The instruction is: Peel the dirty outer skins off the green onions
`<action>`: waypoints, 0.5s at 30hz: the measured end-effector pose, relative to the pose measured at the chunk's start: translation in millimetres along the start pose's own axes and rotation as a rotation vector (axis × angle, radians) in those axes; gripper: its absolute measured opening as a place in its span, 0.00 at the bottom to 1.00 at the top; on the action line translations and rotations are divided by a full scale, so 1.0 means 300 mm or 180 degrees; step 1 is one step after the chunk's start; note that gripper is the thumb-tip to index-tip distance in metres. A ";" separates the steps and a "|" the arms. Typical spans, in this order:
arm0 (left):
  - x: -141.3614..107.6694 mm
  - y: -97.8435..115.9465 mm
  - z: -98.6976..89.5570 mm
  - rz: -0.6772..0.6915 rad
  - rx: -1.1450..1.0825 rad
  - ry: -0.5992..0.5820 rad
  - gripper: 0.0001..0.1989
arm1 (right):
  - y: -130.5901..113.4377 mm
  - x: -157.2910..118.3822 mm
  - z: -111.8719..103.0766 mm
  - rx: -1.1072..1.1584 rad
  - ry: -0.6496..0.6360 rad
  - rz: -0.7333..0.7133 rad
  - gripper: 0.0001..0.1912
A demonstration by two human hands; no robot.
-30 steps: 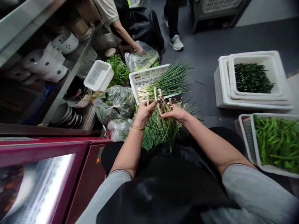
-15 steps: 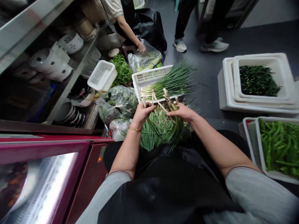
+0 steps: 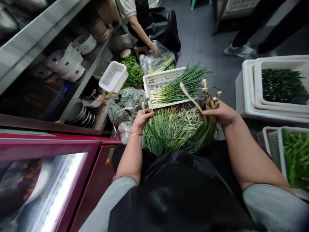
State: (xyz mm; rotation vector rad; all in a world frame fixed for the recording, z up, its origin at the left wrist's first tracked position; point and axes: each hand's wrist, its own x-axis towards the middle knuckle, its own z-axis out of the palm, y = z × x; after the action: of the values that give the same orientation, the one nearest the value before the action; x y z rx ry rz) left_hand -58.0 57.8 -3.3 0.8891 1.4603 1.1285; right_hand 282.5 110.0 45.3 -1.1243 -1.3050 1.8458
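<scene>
Our left hand (image 3: 141, 119) pinched a pale stalk (image 3: 143, 106); our right hand (image 3: 224, 113) clasped a leafy bunch (image 3: 208, 103). Light pressure seemed best.

Bunched stalks (image 3: 208, 102), probably scallions, pale ends up, tops drooping, whitish stalk (image 3: 143, 106) upright, apart

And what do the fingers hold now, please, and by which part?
The left fingers hold a slim stalk near its white end; the right fingers, a bunch of stalks just below its bulb ends.
</scene>
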 end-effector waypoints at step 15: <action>-0.109 0.079 0.231 -0.0172 0.0226 -0.1677 0.14 | 0.042 0.073 0.156 -0.0300 0.0846 -0.0956 0.28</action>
State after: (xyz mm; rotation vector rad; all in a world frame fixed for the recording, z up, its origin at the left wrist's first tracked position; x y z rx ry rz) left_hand 15.3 46.8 27.7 1.0912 1.0832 0.7292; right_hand 230.8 104.2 34.0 -1.1097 -1.3325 1.3811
